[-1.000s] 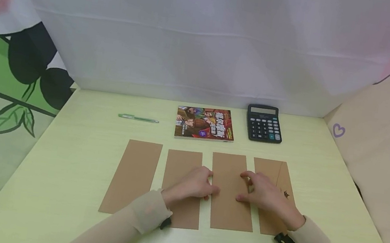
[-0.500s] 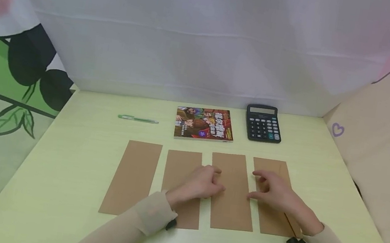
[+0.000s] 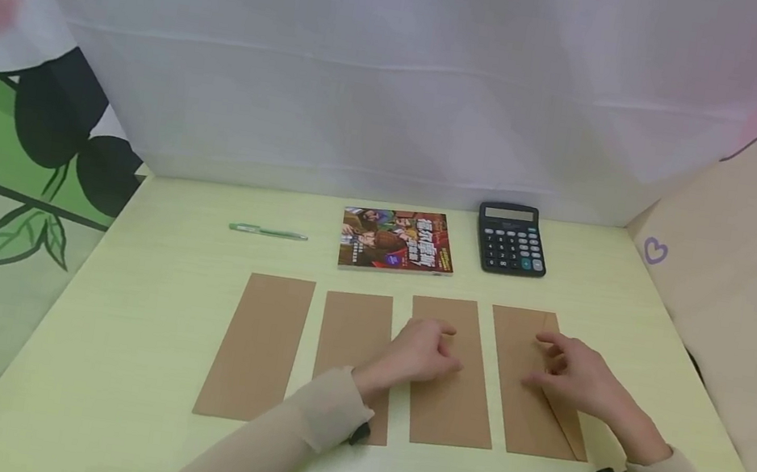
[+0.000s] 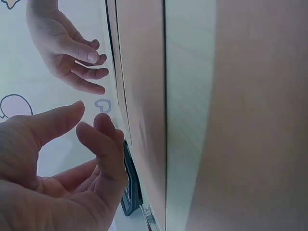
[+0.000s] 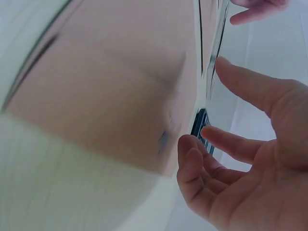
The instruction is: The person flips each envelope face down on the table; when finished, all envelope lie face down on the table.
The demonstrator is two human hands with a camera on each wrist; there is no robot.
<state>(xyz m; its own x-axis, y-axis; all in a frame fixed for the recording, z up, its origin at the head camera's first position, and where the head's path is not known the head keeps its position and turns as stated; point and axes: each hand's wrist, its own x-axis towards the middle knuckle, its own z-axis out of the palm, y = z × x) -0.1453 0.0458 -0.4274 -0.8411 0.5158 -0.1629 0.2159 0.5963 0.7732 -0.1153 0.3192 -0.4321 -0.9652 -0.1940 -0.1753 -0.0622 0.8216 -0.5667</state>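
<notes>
Several brown paper envelopes lie side by side in a row in the head view. Over the one second from the right, an envelope (image 3: 450,418), hovers my left hand (image 3: 418,352), its thumb and fingers spread apart around nothing. My right hand (image 3: 581,374) hangs above the right part of the rightmost envelope (image 3: 519,424), fingers loosely bent and holding nothing. That envelope has a slanting seam; a small dark mark (image 5: 163,142) shows on it in the right wrist view. My left forearm partly covers another envelope (image 3: 353,326). The leftmost envelope (image 3: 255,348) lies flat.
Behind the row are a green pen (image 3: 269,232), a colourful book (image 3: 397,240) and a black calculator (image 3: 512,240). They stand near the back edge of the pale table (image 3: 110,310). A white cloth (image 3: 366,120) hangs behind, with printed cloths at both sides.
Both hands have moved to the right. The right one went from the gap between the two right envelopes across the rightmost; the left one reached further over its neighbour. The envelopes stayed put.
</notes>
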